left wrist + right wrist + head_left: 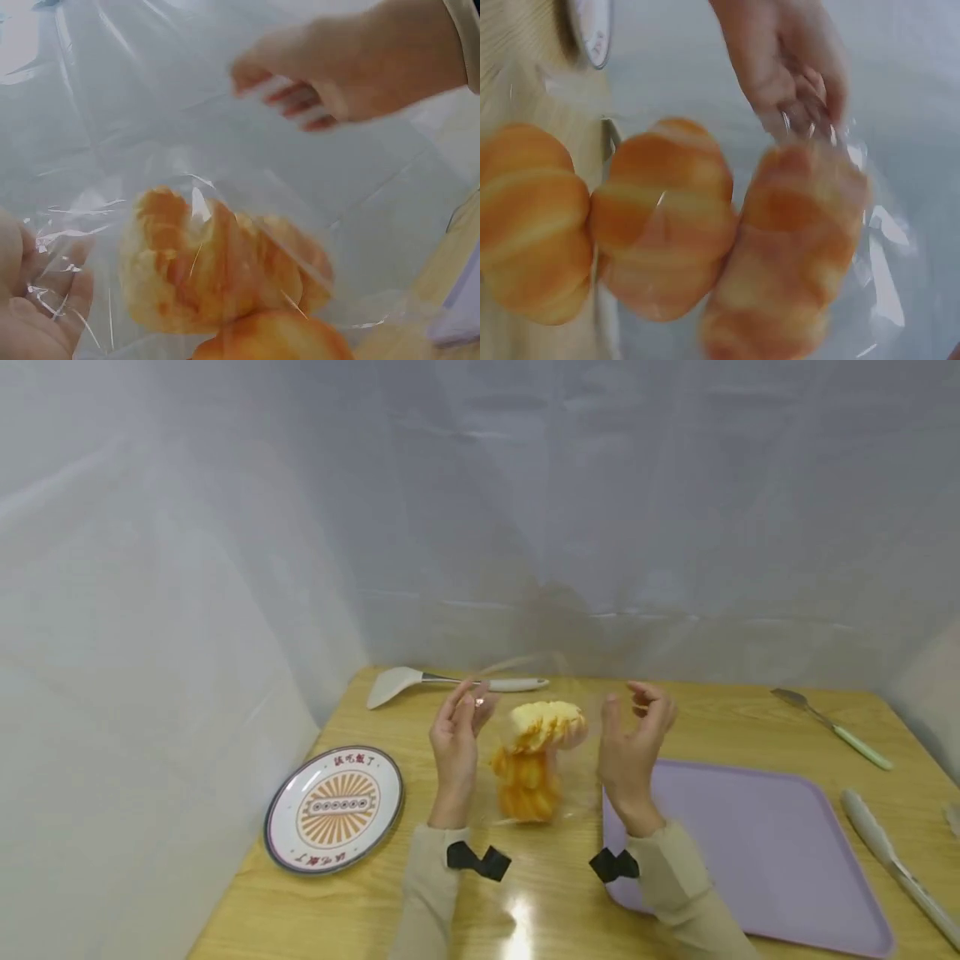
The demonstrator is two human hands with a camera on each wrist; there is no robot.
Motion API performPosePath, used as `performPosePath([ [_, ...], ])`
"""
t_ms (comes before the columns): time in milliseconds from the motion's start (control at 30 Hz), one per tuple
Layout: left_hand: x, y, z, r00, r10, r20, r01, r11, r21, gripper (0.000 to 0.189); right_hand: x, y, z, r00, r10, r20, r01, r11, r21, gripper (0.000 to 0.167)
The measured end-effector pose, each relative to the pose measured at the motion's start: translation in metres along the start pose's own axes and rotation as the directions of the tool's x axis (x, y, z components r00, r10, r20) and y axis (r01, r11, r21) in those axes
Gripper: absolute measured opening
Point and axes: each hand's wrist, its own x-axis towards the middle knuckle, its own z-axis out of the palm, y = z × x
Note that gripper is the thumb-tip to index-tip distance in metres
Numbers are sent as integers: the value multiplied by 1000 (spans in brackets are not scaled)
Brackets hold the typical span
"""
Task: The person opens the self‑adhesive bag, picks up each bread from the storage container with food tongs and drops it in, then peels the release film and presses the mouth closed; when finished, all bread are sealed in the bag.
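A clear plastic bag with bread rolls inside hangs between my hands, over the table. My left hand pinches the film at the bag's upper left; the right wrist view shows this left hand gathering film just above a roll. Three golden-brown rolls lie in a row in that view, with glints from the film over them. My right hand is raised at the bag's right side, thumb and loosely bent fingers apart, with nothing visible between them. It is blurred in the left wrist view.
A patterned plate lies on the left. Behind the bag is a white-handled spatula. A purple tray takes up the right front, with tongs beside it and a green-handled server farther back. Sheeting hangs behind the table.
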Motion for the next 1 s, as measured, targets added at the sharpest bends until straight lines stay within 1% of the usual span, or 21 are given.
performPosePath([
  [33,0,1,0,1000,1,12,-1,1000,4,39,-4,-4,5,993,-117,23,118,993,-27,19],
  [67,0,1,0,1000,2,25,-2,1000,8,40,-7,-9,10,971,-228,68,232,971,-56,18],
  [100,0,2,0,999,-1,37,1,1000,11,41,-9,-13,16,938,-322,128,333,940,-76,16],
  [133,0,3,1,999,-2,47,2,1000,15,41,-10,-17,22,902,-382,201,405,910,-86,13],
  [167,-1,4,2,998,-6,55,5,1000,19,41,-11,-21,27,867,-420,270,458,884,-96,12],
  [200,-1,4,3,998,-10,65,9,1000,19,41,-12,-25,32,836,-440,329,496,861,-110,11],
  [233,-2,5,5,997,-14,76,12,1000,21,40,-12,-28,36,813,-443,379,520,844,-129,10],
  [267,-2,5,6,996,-20,82,17,999,27,40,-12,-30,39,798,-436,416,534,832,-153,11],
  [300,-3,6,7,996,-24,86,21,999,30,39,-11,-32,41,792,-422,441,537,825,-175,11],
  [333,-4,6,8,996,-23,90,20,999,35,39,-11,-33,43,791,-408,456,535,822,-195,12],
  [367,-5,6,9,995,-24,93,21,999,36,38,-11,-34,45,795,-398,458,532,820,-211,13],
  [400,-6,5,10,995,-24,96,21,999,32,38,-11,-34,45,803,-387,454,523,822,-225,13],
  [433,-6,5,11,995,-22,98,19,999,28,38,-11,-34,45,814,-375,443,509,827,-237,13],
  [567,-8,5,12,991,-1,130,0,1000,12,38,-13,-32,42,880,-305,364,413,870,-271,15],
  [633,-9,5,12,988,10,152,-12,1000,14,40,-12,-30,40,897,-279,343,380,883,-275,15],
  [667,-9,5,12,986,16,164,-20,999,24,40,-11,-29,40,897,-282,339,380,885,-268,15],
  [700,-9,6,12,985,21,172,-27,999,31,40,-10,-29,40,891,-294,346,392,882,-260,15],
  [733,-10,6,13,983,25,180,-34,998,44,39,-8,-28,40,879,-320,355,417,876,-243,15],
  [800,-10,8,14,979,36,198,-52,995,79,37,-5,-29,41,845,-391,365,479,856,-193,15],
  [900,-12,10,15,974,47,224,-76,990,122,33,-1,-29,43,795,-494,353,570,807,-154,16],
  [1000,-13,12,16,967,58,246,-96,985,142,33,1,-30,44,760,-555,338,630,757,-174,18],
])
